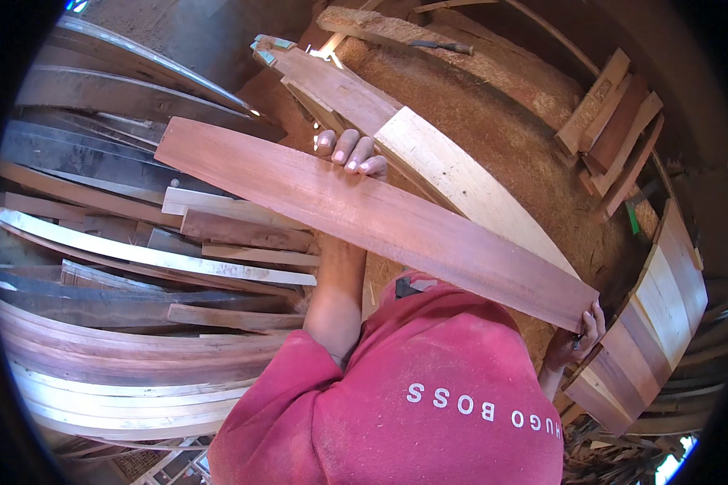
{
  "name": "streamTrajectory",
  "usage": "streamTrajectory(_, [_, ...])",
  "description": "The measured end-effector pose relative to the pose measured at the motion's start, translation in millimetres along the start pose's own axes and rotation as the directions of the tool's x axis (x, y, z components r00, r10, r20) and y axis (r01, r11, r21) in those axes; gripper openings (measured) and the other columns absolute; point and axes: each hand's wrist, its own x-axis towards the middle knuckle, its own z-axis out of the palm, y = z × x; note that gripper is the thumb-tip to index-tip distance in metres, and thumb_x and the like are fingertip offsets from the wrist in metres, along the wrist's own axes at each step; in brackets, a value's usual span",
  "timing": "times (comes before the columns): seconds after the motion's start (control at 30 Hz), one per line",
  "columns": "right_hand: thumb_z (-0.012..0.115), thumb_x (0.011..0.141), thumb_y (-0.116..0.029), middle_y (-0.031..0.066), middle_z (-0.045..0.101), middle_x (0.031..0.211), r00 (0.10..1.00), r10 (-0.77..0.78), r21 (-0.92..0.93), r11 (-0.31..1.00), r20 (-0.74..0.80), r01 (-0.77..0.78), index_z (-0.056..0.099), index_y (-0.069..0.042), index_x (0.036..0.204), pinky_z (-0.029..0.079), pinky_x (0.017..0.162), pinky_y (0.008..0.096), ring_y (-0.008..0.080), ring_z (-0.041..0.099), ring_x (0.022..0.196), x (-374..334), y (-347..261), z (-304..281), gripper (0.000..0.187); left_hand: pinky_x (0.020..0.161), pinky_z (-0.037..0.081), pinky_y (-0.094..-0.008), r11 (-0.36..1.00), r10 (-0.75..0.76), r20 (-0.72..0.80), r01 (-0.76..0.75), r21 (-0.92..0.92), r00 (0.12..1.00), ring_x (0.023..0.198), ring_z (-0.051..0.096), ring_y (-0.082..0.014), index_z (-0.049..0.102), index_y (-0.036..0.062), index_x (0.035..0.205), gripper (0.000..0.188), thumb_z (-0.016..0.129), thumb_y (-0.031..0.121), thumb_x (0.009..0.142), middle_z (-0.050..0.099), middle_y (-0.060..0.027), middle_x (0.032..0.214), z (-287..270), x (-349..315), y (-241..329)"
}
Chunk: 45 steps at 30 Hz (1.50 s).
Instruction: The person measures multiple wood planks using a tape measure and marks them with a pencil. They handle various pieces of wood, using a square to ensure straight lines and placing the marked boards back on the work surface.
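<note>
A long reddish-brown wooden plank (364, 214) slants across in front of me, its left end higher up in the picture. My left hand (352, 153) grips it near the middle, fingers curled over the far edge and the palm hidden behind the board. At the lower right end, my right hand (586, 331) holds the plank with its fingers wrapped round the corner. A small dark object at that hand is too small to name. Just beyond the plank lies a pale board (461, 174), joined to a browner board (344, 89).
Many stacked planks (137, 364) fill the left side. Short wood pieces (615, 133) are piled at the far right. Striped light and dark boards (655, 315) stand by my right hand. Sawdust (477, 121) covers the ground, and a dark-handled tool (445, 47) lies on a rough slab.
</note>
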Motion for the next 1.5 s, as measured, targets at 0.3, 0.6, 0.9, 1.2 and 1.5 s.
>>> streamTrajectory(0.3, [0.083, 0.081, -0.015, 0.0142, 0.062, 0.124, 0.932, 0.133, -0.006, 0.99, 0.336, -0.139, 0.059, -0.004, 0.122, 0.05, 0.099, 0.0394, 0.0298, 0.061, 0.115, -1.6, 12.7, -30.2, 0.049, 0.094, 0.047, -0.041, 0.973, -0.037, -0.17, 0.074, 0.217, 0.985, 0.1, 0.057, -0.0245, 0.063, 0.0089, 0.117, 0.034, 0.048, 0.035, 0.101, 0.064, -0.0075, 0.103, -37.7, -29.6, 10.2])
streamTrajectory(0.6, [0.08, 0.084, -0.041, 0.0108, 0.055, 0.135, 0.51, 0.733, 0.092, 0.53, 0.451, -0.843, 0.05, -0.003, 0.142, 0.037, 0.108, 0.0364, 0.0212, 0.048, 0.127, -59.7, 71.7, -98.3, 0.075, 0.105, 0.043, -0.043, 0.6, 0.114, -0.825, 0.623, 0.502, 0.554, 0.125, 0.053, -0.0235, 0.044, 0.0103, 0.142, 0.067, 0.036, 0.063, 0.101, 0.054, -0.0081, 0.138, -61.7, -90.2, -71.6])
streamTrajectory(0.9, [0.071, 0.091, -0.048, -0.0024, 0.056, 0.078, 0.205, 0.964, 0.2, 0.171, 0.166, -0.965, 0.054, -0.009, 0.11, 0.029, 0.034, 0.0209, 0.0043, 0.041, 0.043, -88.1, 120.6, -166.6, 0.046, 0.083, 0.054, -0.0379, 0.077, -0.33, -0.867, 0.926, 0.369, 0.373, 0.094, 0.07, -0.0258, 0.058, -0.0007, 0.124, 0.061, 0.039, 0.054, 0.104, 0.07, -0.0151, 0.105, -83.8, -75.4, -139.0])
streamTrajectory(1.2, [0.069, 0.093, -0.047, -0.0041, 0.059, 0.083, 0.217, 0.954, 0.158, 0.186, 0.208, -0.97, 0.057, -0.01, 0.117, 0.026, 0.036, 0.0186, 0.0023, 0.036, 0.044, -74.4, 120.8, -125.9, 0.046, 0.074, 0.055, -0.0349, -0.003, -0.253, -0.904, 0.934, 0.358, 0.346, 0.084, 0.071, -0.0225, 0.061, -0.0013, 0.114, 0.064, 0.036, 0.056, 0.104, 0.072, -0.0155, 0.101, -116.6, -71.3, -118.1])
streamTrajectory(1.5, [0.067, 0.096, -0.041, -0.0012, 0.064, 0.102, 0.296, 0.9, 0.128, 0.268, 0.321, -0.955, 0.06, -0.004, 0.126, 0.035, 0.046, 0.0182, 0.002, 0.048, 0.06, -77.5, 155.3, -113.4, 0.049, 0.063, 0.055, -0.0308, -0.206, -0.283, -0.909, 0.907, 0.368, 0.305, 0.071, 0.07, -0.0196, 0.064, -0.0025, 0.104, 0.061, 0.045, 0.056, 0.102, 0.073, -0.0141, 0.086, -115.8, -56.0, -89.6])
